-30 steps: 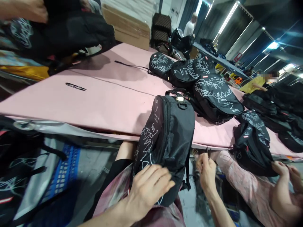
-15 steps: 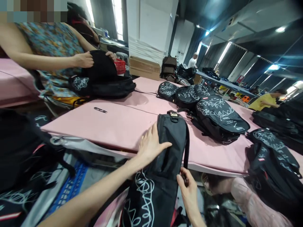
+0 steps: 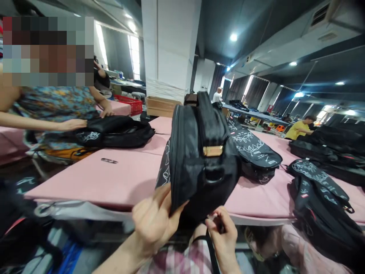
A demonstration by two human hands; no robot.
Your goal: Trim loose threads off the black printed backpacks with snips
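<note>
Dim hall, ceiling lights, warped edges

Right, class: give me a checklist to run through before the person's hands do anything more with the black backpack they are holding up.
1. Left hand grips the black backpack by its lower edge: ok.
2. Right hand has a hold beneath the backpack: cannot tell, as the fingers are bunched at a strap.
3. Backpack lifted off the pink table: ok.
4. Thread snips lie apart from both hands: ok.
5. Printed backpack behind lies apart from the held one: cannot tell, they overlap in view.
</note>
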